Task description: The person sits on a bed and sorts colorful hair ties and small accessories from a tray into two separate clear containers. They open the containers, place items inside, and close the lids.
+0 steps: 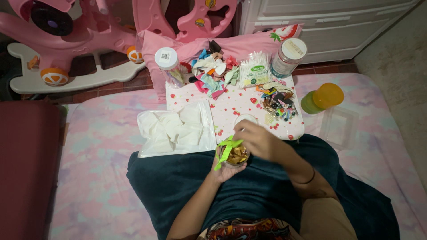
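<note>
— Pastel bedding, is that what everything sits on?

— Yes, a bed with a pink and lilac cloud-print sheet. A dark teal blanket covers the person's lap, and behind the bed stand a pink rocking toy and a white drawer unit.

— And the working surface?

— A small white board with a strawberry print lies on the bed in front of the lap. A clear bag of white pads rests at its left side, overlapping the edge.

— What's on the board?

— A heap of pastel hair bows at the back, a packet of cotton swabs just beside it, and a pile of dark and coloured hair clips to the right. Two clear jars with white lids stand at the back corners, one left, one right. A green cup with an orange lid lies on the bed, right of the board.

— The hands?

— The left hand cups a small clear jar from below over the lap, fingers wrapped round it; the jar holds orange-yellow pieces. The right hand hovers over its mouth, fingers pinched on a bright green ribbon that drapes across the jar's rim.
</note>
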